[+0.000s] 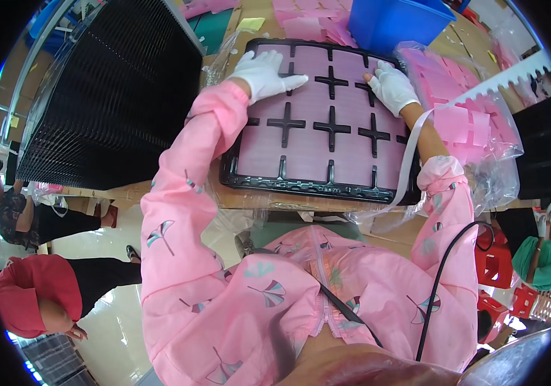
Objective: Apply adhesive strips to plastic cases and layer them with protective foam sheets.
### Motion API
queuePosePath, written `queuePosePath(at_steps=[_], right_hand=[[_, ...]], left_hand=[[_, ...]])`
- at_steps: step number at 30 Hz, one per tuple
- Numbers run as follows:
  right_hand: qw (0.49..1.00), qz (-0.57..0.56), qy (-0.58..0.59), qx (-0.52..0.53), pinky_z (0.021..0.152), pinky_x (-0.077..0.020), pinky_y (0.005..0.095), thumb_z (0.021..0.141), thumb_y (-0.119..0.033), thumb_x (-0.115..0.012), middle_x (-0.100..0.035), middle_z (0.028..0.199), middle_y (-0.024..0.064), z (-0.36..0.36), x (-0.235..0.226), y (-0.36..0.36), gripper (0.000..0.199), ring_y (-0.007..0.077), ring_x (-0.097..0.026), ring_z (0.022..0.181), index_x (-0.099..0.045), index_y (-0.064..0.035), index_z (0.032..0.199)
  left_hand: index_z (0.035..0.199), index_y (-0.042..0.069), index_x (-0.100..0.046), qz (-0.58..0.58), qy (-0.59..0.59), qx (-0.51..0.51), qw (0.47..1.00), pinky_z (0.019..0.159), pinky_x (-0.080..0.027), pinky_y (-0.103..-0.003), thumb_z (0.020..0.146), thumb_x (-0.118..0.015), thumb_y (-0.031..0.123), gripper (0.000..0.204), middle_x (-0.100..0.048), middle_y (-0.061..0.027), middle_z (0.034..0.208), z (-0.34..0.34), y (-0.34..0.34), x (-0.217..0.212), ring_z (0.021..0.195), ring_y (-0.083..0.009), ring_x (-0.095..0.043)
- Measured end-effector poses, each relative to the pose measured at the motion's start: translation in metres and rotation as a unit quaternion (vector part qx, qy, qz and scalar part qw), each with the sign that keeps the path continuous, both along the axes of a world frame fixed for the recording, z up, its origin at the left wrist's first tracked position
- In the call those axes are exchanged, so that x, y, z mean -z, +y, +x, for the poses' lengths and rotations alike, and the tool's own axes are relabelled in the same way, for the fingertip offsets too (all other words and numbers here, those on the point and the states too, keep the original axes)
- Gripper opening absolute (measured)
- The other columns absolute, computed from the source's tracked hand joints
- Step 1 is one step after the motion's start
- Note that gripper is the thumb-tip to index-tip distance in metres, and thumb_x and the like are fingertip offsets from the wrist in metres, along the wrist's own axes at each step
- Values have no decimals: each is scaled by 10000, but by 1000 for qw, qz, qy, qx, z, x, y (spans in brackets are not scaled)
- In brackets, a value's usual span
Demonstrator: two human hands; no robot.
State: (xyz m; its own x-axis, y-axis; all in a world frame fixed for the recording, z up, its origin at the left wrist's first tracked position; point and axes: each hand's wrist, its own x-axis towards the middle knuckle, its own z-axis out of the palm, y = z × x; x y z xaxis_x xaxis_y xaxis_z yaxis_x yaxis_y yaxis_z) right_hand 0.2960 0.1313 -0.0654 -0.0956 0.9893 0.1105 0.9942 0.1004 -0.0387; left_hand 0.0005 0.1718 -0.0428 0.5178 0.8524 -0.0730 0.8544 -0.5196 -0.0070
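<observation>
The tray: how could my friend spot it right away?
Start at the tall black stack on the left. To its right, under the left hand and right hand, lies the tray. It alone shows black crosses against pink.

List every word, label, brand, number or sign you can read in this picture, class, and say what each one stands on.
No text can be read.
Black tray: any marks along its front rim are too small to read.
Blue bin: nothing readable.
Yellow slip: too small to tell.
</observation>
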Motion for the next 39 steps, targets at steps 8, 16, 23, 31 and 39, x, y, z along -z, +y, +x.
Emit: queuePosePath(at_steps=[8,16,23,31,39], right_hand=[[999,-5,-36,-29,890,-432,435,901,-513,-377,-522,1185,237,11,3,-17,623,388,-534,1038,-595,58,1026],[999,-30,-29,4,874,-442,445,898,-535,-357,-544,1130,233,-1,-8,-4,643,397,-557,990,-620,47,974],[997,-64,-4,32,871,-443,461,898,-560,-318,-521,1152,267,1,-10,4,687,429,-557,988,-621,51,982],[956,-35,-255,-141,786,-502,416,957,-327,-355,-522,1176,231,30,14,4,391,384,-581,967,-457,-65,1228],[985,-56,-144,-72,835,-477,408,947,-320,-380,-567,1148,204,30,23,10,398,351,-570,1016,-482,-80,1249]], left_hand=[[1341,-50,-340,-13,32,17,999,1104,-167,-382,813,-351,683,904,-341,-227,1397,-6,-12,-13,1321,-312,-300],[1304,-60,-407,14,-1,-14,1000,1058,-218,-372,725,-370,774,1016,-412,-212,1350,4,16,0,1276,-306,-359],[1295,-25,-432,-15,53,-11,998,1048,-290,-358,764,-356,738,932,-377,-212,1380,6,18,-20,1239,-382,-391],[1306,-41,-404,-79,12,-46,996,1059,-283,-405,747,-411,739,960,-388,-252,1353,5,-13,-43,1258,-376,-375],[1299,-54,-398,-52,-3,-4,999,1076,-237,-423,785,-368,713,924,-372,-244,1367,-3,-10,-26,1283,-374,-339]])
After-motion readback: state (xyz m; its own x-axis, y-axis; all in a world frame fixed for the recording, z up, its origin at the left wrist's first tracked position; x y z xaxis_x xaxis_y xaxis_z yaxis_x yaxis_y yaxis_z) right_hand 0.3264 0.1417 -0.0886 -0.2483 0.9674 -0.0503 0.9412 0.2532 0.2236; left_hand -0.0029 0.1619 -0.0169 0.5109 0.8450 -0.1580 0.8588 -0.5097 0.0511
